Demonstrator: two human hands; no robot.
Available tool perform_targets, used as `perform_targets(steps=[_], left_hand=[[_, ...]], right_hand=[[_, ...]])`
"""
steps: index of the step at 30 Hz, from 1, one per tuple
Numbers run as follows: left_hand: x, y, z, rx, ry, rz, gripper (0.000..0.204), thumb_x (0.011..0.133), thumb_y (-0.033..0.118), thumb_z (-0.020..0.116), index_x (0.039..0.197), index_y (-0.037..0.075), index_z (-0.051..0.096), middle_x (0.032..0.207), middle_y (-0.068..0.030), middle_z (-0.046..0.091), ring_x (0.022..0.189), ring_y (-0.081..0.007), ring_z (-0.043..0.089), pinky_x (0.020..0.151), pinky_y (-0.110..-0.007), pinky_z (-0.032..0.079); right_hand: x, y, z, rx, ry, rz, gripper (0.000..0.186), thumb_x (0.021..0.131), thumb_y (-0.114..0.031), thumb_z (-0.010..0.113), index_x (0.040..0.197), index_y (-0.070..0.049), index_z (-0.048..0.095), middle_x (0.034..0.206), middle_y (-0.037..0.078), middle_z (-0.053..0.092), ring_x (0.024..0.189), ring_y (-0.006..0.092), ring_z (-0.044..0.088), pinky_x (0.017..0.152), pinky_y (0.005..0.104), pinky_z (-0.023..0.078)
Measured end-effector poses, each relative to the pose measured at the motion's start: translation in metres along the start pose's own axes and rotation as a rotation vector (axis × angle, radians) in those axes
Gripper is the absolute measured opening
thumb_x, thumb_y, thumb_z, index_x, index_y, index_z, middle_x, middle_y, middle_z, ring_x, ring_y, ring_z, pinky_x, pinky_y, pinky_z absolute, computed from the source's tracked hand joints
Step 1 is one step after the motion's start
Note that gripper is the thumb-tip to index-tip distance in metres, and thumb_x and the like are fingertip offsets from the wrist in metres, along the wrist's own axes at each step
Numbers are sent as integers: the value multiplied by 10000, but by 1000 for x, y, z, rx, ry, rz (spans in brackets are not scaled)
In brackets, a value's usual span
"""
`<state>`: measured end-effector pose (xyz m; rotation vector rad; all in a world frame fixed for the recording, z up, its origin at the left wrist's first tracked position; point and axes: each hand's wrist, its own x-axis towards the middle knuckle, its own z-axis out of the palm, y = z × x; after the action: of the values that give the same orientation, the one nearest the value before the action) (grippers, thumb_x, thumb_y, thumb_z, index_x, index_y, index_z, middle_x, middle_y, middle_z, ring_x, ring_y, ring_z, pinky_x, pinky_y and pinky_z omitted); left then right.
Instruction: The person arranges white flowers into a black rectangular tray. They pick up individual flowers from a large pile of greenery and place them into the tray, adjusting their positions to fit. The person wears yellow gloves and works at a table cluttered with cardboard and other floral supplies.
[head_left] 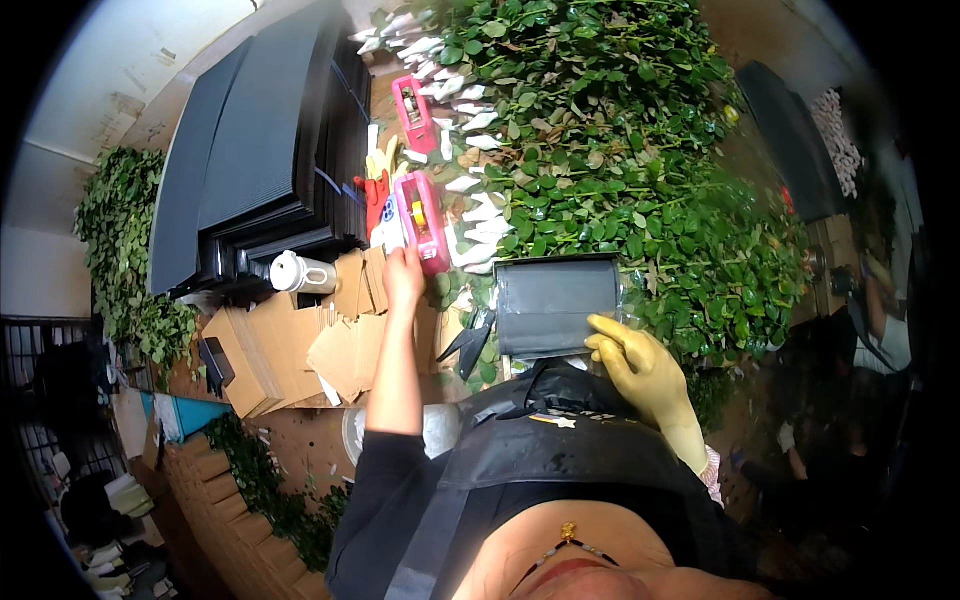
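My left hand [403,277] is bare, its fingers closed together beside the near pink tape dispenser [421,222]; whatever they pinch is too small to make out. My right hand [640,370] wears a yellow rubber glove. Its fingers press together on the right edge of a black corrugated sheet [556,308], folded into a rectangular wrap in front of my apron. What lies inside the wrap is hidden. Black-handled shears [468,345] lie just left of it. A second pink tape dispenser [412,112] stands farther back, and a red-and-yellow glove [377,195] lies left of the near one.
Leafy green stems [600,150] cover the table's far and right side, with white-wrapped tips [482,225] along their left edge. At left stand stacked black corrugated sheets [270,130], a white mug [302,272] and brown cardboard pieces [345,350]. Another person [890,320] is at far right.
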<state>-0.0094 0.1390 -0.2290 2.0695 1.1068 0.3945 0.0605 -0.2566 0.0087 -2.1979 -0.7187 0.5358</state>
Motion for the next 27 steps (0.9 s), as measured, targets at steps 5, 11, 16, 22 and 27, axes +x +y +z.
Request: perform_targets(steps=[5, 11, 16, 22, 27], left_hand=[[-42, 4, 17, 348, 23, 79, 311, 1005, 293, 585, 926, -6, 619, 866, -293, 680, 858, -484, 671, 757, -579, 512], [-60, 38, -26, 229, -275, 264, 232, 998, 248, 573, 995, 30, 651, 855, -248, 706, 823, -433, 704, 741, -551, 537], [-133, 147, -5, -55, -381, 284, 339, 981, 340, 626, 883, 22, 686, 795, -249, 696, 777, -459, 689, 719, -534, 535], [-142, 143, 1, 405, -451, 338, 555, 911, 533, 666, 739, 9, 723, 747, -249, 688, 759, -429, 696, 721, -507, 548], [-124, 83, -34, -107, -547, 182, 417, 834, 421, 822, 866, 50, 634, 708, -73, 626, 680, -302, 610, 738, -423, 525]], right_hand=[[2, 9, 4, -30, 48, -111, 299, 959, -191, 678, 1248, -114, 693, 1011, 75, 752, 915, 271, 691, 834, 372, 551], [2, 6, -3, -7, 87, -96, 293, 988, -184, 645, 1267, -102, 682, 976, 69, 762, 900, 258, 699, 851, 372, 549], [5, -1, -3, -8, -3, -1, 311, 996, -260, 632, 1283, -154, 685, 1041, 92, 748, 969, 284, 684, 899, 382, 534], [5, -8, -5, -34, -37, 28, 329, 989, -297, 628, 1293, -182, 682, 1085, 72, 743, 995, 289, 666, 914, 388, 528], [1, 3, -5, -4, -2, 32, 321, 998, -297, 617, 1290, -180, 680, 1081, 34, 750, 999, 273, 665, 919, 382, 529]])
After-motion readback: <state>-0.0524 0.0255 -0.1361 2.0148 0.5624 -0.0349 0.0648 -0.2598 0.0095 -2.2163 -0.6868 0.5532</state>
